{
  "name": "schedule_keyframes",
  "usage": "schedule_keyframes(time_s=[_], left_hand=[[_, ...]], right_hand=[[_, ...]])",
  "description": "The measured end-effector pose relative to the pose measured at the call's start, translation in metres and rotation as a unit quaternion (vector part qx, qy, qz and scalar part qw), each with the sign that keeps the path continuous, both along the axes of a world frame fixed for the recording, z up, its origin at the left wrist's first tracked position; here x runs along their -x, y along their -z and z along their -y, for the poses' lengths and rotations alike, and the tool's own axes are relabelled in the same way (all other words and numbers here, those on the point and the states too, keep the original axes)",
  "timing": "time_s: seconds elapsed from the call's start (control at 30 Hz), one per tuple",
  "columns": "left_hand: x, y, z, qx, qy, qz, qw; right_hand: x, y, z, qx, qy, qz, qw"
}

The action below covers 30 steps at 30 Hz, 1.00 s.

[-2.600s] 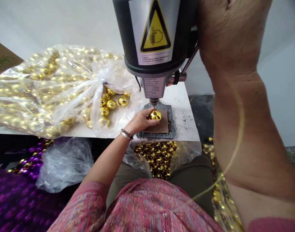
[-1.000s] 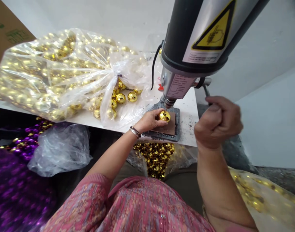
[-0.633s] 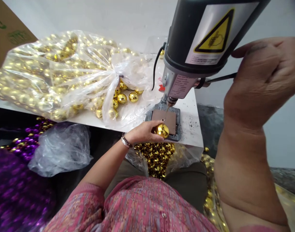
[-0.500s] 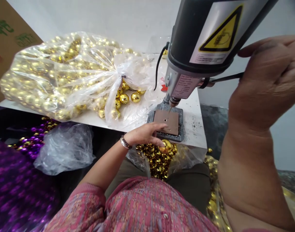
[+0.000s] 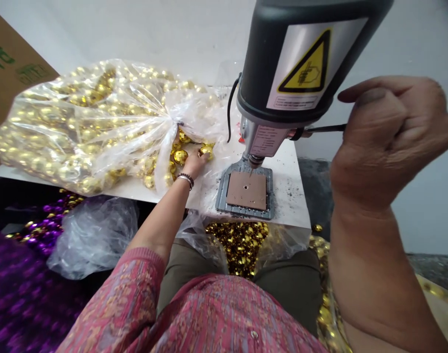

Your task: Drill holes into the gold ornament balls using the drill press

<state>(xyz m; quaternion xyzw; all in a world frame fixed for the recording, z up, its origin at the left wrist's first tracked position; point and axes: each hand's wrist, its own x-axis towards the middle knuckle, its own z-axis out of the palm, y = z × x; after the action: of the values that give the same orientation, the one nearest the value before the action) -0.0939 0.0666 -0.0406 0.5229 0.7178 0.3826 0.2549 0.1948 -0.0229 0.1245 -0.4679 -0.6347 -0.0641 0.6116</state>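
Observation:
My left hand (image 5: 197, 161) is at the mouth of a clear plastic bag, its fingers closed on a shiny gold faceted ball (image 5: 207, 150). Right beside it lies another gold ball (image 5: 180, 157), partly inside the bag opening. My right hand (image 5: 389, 142) is wrapped round the end of the black feed lever (image 5: 329, 128) of a small drill press (image 5: 283, 63). Under its thin bit, a brown square pad (image 5: 246, 191) with a small hole lies on the grey metal base (image 5: 224, 202); no ball sits on it.
The large clear bag (image 5: 73, 132) full of gold balls covers the table's left side. An open bag of gold balls (image 5: 242, 245) hangs at the front edge by my lap. Dark shavings dot the white table (image 5: 290, 196). Purple balls (image 5: 21, 299) and crumpled plastic (image 5: 95, 235) are at lower left.
My left hand has moved left from above the front bag, where a gold ball was by its fingers, to the ball at the bag's mouth. My right hand stays on the lever.

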Motion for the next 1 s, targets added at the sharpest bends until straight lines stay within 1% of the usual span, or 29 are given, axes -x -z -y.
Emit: schedule_keyframes(time_s=[0.07, 0.2, 0.23, 0.3, 0.37, 0.43, 0.53, 0.63, 0.73, 0.8, 0.9, 1.0], left_hand=[[-0.007, 0.003, 0.001, 0.012, 0.001, -0.002, 1.000], [-0.020, 0.002, 0.001, 0.013, 0.038, 0.003, 0.999], [-0.022, 0.002, 0.002, 0.011, 0.041, 0.016, 0.999], [-0.022, 0.001, 0.007, -0.005, 0.026, 0.059, 0.998], [-0.019, 0.000, 0.019, -0.032, 0.009, 0.120, 0.992], [-0.014, -0.001, 0.036, -0.050, 0.022, 0.195, 0.979], [-0.010, -0.003, 0.063, -0.065, 0.084, 0.292, 0.951], [-0.017, -0.009, 0.083, -0.053, 0.149, 0.324, 0.933], [-0.031, -0.017, 0.093, -0.014, 0.228, 0.322, 0.919], [-0.040, -0.020, 0.097, 0.007, 0.271, 0.310, 0.911], [-0.051, -0.020, 0.100, 0.030, 0.297, 0.303, 0.905], [-0.056, -0.018, 0.102, 0.059, 0.301, 0.317, 0.897]], right_hand=[[-0.001, 0.002, -0.001, -0.013, -0.003, 0.010, 1.000], [-0.003, 0.005, -0.002, -0.036, -0.009, 0.014, 0.999], [-0.004, 0.006, -0.002, -0.040, -0.011, 0.013, 0.999], [-0.005, 0.007, -0.002, -0.041, -0.014, 0.013, 0.999], [-0.005, 0.007, -0.002, -0.037, -0.013, 0.013, 0.999], [-0.004, 0.008, -0.002, -0.032, -0.009, 0.007, 0.999], [-0.002, 0.009, -0.002, -0.034, 0.002, -0.010, 0.999], [-0.001, 0.007, -0.002, -0.020, -0.002, -0.024, 1.000], [-0.001, -0.002, -0.005, 0.014, -0.005, -0.014, 1.000], [-0.002, -0.012, -0.010, 0.027, 0.014, 0.003, 1.000], [-0.001, -0.033, -0.023, 0.085, 0.036, 0.004, 0.996], [0.002, -0.051, -0.042, 0.158, 0.040, -0.037, 0.986]])
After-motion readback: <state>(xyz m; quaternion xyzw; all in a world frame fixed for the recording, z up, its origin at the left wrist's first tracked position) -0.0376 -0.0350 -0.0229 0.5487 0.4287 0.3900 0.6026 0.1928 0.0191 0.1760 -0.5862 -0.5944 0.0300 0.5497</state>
